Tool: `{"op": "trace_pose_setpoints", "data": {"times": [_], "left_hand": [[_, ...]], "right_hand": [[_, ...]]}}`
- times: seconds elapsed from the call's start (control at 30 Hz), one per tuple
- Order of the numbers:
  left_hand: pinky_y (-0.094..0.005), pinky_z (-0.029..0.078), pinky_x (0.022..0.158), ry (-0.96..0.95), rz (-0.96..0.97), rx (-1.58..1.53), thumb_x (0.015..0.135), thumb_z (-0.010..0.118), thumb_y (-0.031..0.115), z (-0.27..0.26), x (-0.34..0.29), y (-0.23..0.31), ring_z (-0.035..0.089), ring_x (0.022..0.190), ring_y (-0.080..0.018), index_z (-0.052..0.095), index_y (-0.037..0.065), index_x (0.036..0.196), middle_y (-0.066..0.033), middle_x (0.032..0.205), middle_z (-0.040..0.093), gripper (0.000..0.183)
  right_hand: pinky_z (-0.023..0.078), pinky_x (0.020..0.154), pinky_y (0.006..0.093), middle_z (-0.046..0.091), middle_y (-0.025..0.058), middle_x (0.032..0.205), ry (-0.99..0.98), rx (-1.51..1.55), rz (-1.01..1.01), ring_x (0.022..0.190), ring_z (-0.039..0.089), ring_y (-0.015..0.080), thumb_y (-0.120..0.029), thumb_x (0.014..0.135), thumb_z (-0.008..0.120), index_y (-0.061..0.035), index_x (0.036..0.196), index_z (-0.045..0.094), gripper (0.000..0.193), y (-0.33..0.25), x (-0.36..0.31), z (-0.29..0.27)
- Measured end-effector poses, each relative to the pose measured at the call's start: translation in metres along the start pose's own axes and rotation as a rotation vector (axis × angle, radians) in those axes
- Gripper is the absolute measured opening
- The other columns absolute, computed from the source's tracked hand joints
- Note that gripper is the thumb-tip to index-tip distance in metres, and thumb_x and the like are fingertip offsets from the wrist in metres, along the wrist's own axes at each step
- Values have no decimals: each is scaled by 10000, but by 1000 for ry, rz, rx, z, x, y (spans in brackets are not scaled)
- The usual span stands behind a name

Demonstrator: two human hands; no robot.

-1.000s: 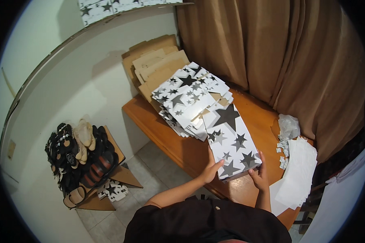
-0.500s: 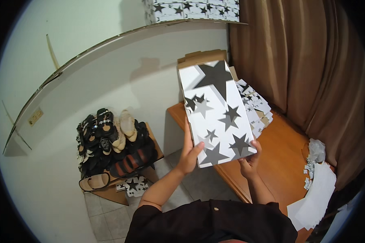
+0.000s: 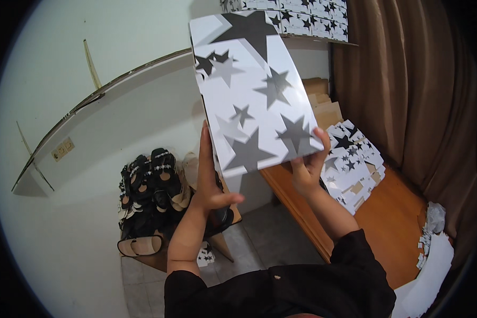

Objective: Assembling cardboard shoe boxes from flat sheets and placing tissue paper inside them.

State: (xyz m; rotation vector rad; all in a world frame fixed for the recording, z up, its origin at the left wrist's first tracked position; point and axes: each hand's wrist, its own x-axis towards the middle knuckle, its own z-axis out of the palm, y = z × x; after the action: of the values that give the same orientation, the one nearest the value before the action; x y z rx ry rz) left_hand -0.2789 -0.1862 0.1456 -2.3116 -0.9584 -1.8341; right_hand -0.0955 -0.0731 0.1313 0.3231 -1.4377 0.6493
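Observation:
A white shoebox printed with black and grey stars is held up at a tilt between my hands, in front of the wall and shelf. My left hand lies along its left side, fingers stretched up the edge and partly hidden behind it, thumb pointing away from the box. At the lower right corner, my right hand pinches the shoebox with thumb and fingers. What is inside the box cannot be seen.
Flat star-printed cardboard pieces lie on the wooden table, near a brown curtain. White paper and a clear plastic bag sit at its right edge. Shoes pile up at left. Star-printed boxes stand on the wall shelf.
The shoebox has been raised up and to the left, toward the shelf. My left thumb has come off the box's front face. My right hand still grips the lower right corner.

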Motion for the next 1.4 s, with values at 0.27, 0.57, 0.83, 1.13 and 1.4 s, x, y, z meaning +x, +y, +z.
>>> {"op": "trace_pose_setpoints", "data": {"times": [0.27, 0.57, 0.83, 1.13, 1.4], "left_hand": [[-365, 187, 1098, 194, -20, 343, 900, 566, 326, -40, 101, -50, 223, 1368, -277, 74, -24, 1445, -183, 1497, 180, 813], [-531, -73, 1082, 368, 144, 761, 912, 399, 552, -69, 203, -112, 272, 1355, -308, 174, -61, 1416, -214, 1444, 296, 824], [-652, -122, 989, 503, 96, 923, 926, 334, 550, -84, 260, -152, 462, 1207, -308, 303, -73, 1366, -191, 1174, 581, 763], [-685, 8, 959, 617, 428, 1295, 934, 332, 515, -97, 287, -195, 404, 1250, -246, 388, 75, 1356, -73, 1282, 512, 613], [-676, 45, 970, 359, 257, 1590, 935, 387, 388, -84, 247, -182, 461, 1213, -217, 554, 86, 1236, -62, 1282, 535, 458]], "right_hand": [[299, 1000, 321, 330, 125, 1325, -28, 98, 34, 1177, 383, 203, -170, 903, 571, -73, 1411, 186, 645, 91, 122, 28], [91, 1118, 358, 136, 186, 1497, -115, 38, -82, 1389, 135, 266, -211, 898, 542, -35, 1456, 102, 732, 166, 221, 35], [261, 1056, 352, 297, 194, 1362, -163, 71, -130, 1287, 297, 297, 3, 624, 604, -132, 1458, 97, 985, 214, 261, 34], [249, 1044, 507, 302, 234, 1392, -124, -528, -392, 1312, 286, 368, -210, 714, 657, -177, 1312, 456, 632, 258, 274, 22], [125, 1030, 621, 517, 46, 1298, -158, -1144, -591, 1248, 419, 267, -432, 848, 532, -186, 1179, 593, 417, 258, 234, 38]]}}
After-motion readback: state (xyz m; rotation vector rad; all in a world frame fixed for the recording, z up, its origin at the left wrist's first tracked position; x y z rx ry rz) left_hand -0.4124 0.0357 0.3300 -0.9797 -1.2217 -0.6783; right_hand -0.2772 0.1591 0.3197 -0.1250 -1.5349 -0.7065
